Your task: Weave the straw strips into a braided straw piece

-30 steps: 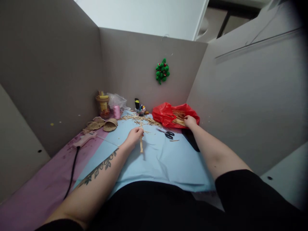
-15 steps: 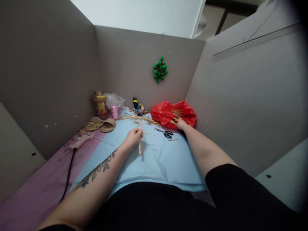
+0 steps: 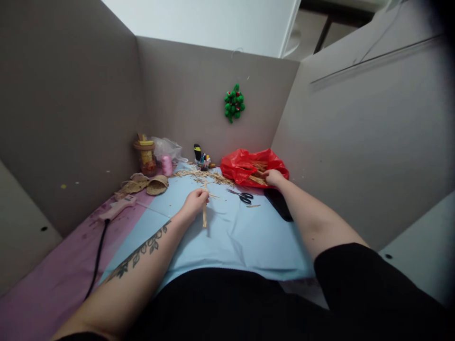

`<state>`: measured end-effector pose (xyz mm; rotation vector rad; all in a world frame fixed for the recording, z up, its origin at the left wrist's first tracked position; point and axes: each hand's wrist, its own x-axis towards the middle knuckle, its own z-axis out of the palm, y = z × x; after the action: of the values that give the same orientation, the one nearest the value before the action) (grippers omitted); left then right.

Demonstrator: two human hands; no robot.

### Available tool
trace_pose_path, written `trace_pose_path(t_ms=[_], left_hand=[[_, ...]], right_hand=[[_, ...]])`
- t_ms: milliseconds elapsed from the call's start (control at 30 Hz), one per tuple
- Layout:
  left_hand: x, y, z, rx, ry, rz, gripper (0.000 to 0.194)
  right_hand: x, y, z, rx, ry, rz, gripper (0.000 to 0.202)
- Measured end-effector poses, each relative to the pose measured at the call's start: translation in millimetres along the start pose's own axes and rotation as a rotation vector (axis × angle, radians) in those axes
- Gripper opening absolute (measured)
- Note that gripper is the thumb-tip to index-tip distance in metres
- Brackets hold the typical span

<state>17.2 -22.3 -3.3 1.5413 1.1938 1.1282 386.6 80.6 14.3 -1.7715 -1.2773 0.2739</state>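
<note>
One pale straw strip is in front of and to the left of the one red bag, pinched upright between the thumb and fingers of the left hand, its lower end hanging below the fist. The left forearm slants inward and forward, wrist nearly straight. The right hand is at the red bag's open mouth, its arm stretched forward and angled inward, fingers curled at the straw stalks inside; whether they grip any I cannot tell, and the stalks overlap too much to count. In front of the red bag lie one pair of scissors, one loose straw bit and, nearer its right end, one black flat object. Left of the red bag spreads one heap of straw scraps, with one pen holder behind; farther left come one pink spool, one lidded jar, one brown cup on its side and one glue gun. One green ornament hangs above the red bag.
</note>
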Motion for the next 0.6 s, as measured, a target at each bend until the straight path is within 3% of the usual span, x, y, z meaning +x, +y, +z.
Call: trace_pose_path(t_ms=[100, 200, 500, 600], left_hand=[[-0.1, -0.7, -0.4, -0.003, -0.004, 0.0, 0.019], [0.4, -1.5, -0.6, 0.002, -0.004, -0.004, 0.019], [-3.6, 7.0, -3.4, -0.047, 0.022, -0.025, 0.019], [-4.6, 8.9, -5.9, -0.091, 0.027, -0.07, 0.021]], right_hand=[[-7.1, 4.0, 8.4, -0.112, -0.159, -0.027, 0.024], [-12.0, 7.3, 18.3, -0.177, -0.191, -0.042, 0.022], [7.0, 9.0, 23.2, -0.31, 0.115, 0.032, 0.02], [17.3, 4.9, 24.1, -0.298, 0.127, 0.027, 0.021]])
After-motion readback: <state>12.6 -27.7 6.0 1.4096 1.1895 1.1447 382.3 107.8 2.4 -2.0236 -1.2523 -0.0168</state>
